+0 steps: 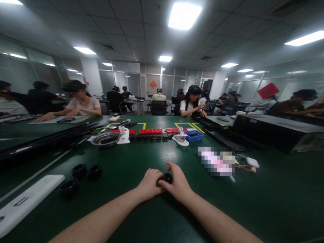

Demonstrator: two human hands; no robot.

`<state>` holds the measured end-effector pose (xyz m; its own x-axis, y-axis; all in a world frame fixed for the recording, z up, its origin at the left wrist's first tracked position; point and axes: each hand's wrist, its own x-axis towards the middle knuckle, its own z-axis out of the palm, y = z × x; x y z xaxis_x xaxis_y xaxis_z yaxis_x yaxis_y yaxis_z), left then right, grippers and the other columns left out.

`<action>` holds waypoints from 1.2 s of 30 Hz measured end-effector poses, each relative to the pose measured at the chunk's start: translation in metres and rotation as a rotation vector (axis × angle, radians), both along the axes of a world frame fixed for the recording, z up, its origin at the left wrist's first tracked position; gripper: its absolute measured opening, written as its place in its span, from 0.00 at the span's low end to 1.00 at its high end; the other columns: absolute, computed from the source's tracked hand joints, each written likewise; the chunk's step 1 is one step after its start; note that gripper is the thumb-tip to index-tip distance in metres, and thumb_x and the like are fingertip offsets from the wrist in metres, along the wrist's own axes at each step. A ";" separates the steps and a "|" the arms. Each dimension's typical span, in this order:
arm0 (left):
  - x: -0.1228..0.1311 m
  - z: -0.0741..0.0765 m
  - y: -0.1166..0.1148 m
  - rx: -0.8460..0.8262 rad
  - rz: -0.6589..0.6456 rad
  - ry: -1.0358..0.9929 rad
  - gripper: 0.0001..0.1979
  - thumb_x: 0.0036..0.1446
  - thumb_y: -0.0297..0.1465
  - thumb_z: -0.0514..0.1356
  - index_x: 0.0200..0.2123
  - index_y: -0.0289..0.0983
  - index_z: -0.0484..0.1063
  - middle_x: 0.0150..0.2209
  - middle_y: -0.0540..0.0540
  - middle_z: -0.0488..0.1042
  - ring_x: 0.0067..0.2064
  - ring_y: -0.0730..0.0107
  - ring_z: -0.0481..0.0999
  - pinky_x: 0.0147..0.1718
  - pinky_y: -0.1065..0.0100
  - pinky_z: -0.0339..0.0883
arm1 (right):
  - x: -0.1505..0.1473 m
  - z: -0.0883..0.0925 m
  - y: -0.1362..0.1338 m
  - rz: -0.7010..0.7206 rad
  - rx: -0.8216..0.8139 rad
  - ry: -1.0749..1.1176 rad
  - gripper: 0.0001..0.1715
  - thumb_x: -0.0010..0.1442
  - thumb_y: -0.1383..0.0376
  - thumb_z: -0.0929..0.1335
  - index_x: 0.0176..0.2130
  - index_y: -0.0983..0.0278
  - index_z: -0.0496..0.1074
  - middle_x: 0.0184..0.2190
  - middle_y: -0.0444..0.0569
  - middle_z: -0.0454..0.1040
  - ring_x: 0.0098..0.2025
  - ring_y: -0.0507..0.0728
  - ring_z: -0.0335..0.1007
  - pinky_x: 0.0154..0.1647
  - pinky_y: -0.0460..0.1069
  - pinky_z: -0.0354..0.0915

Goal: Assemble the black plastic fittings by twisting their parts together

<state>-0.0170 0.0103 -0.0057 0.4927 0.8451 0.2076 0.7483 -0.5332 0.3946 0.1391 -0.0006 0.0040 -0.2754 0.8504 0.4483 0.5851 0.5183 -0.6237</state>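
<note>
A glossy black round part [167, 178] sits low over the green table between my two hands, partly covered by fingers. My left hand [151, 182] is closed round its left side. From the right, my right hand [177, 180] grips it with the thumb across its near side and the index finger raised above. Three similar black round parts, one of them a black ring-like piece [69, 189], stand to the left of my left forearm. What exact kind they are I cannot make out.
At left lies a long white panel [30, 202]. Ahead are a metal bowl [105, 139], white clamps [181, 137], red blocks [150, 131] and a blue bin [194, 136]. A large black casing [275, 131] stands right. People sit across the table.
</note>
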 end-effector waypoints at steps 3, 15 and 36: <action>0.000 -0.001 0.000 -0.007 0.001 0.004 0.12 0.44 0.39 0.59 0.32 0.38 0.66 0.35 0.49 0.68 0.41 0.62 0.65 0.46 0.58 0.53 | -0.002 -0.002 0.003 -0.005 -0.014 0.010 0.31 0.44 0.66 0.69 0.48 0.64 0.58 0.35 0.48 0.65 0.39 0.57 0.63 0.44 0.54 0.60; 0.001 -0.001 0.000 0.000 0.002 0.000 0.13 0.45 0.39 0.59 0.34 0.38 0.66 0.37 0.48 0.68 0.43 0.60 0.65 0.48 0.57 0.52 | 0.003 0.003 -0.002 0.186 -0.042 0.056 0.35 0.43 0.76 0.63 0.51 0.63 0.54 0.42 0.49 0.65 0.45 0.56 0.62 0.49 0.53 0.58; 0.000 0.003 -0.003 0.007 0.006 0.008 0.14 0.45 0.41 0.58 0.32 0.39 0.67 0.36 0.48 0.68 0.41 0.61 0.65 0.46 0.57 0.54 | 0.003 0.004 0.001 0.028 0.021 -0.013 0.32 0.45 0.64 0.69 0.50 0.63 0.58 0.39 0.50 0.66 0.43 0.60 0.63 0.46 0.56 0.59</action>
<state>-0.0169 0.0074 -0.0024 0.4891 0.8467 0.2094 0.7549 -0.5312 0.3846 0.1423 0.0004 0.0084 -0.3049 0.8328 0.4620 0.5782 0.5474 -0.6051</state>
